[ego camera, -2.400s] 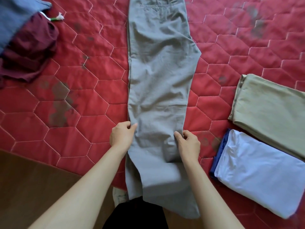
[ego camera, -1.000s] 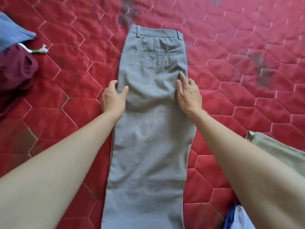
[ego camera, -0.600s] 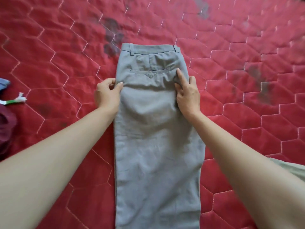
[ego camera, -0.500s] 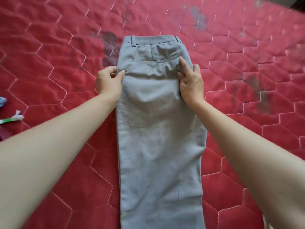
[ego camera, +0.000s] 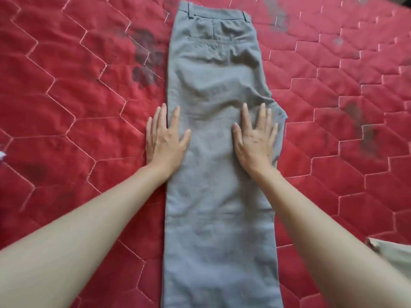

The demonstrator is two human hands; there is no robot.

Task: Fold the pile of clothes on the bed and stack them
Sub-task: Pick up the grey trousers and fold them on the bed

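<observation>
Grey trousers (ego camera: 213, 196) lie lengthwise down the middle of the red quilted bed cover (ego camera: 77, 107), folded leg over leg, waistband at the far end. My left hand (ego camera: 165, 138) rests flat on their left edge, half on the cloth and half on the quilt, fingers spread. My right hand (ego camera: 255, 136) presses flat on the right side of the trousers near the crotch bulge, fingers apart. Neither hand grips anything.
A corner of a folded beige garment (ego camera: 391, 254) shows at the right edge. A small white scrap (ego camera: 1, 154) peeks in at the left edge. Dark stains mark the quilt left of the waistband and at the right.
Both hands let go of the trouser edges near the pocket, slid back toward me and now lie flat with fingers spread. The view shifted, so the waistband sits higher.
</observation>
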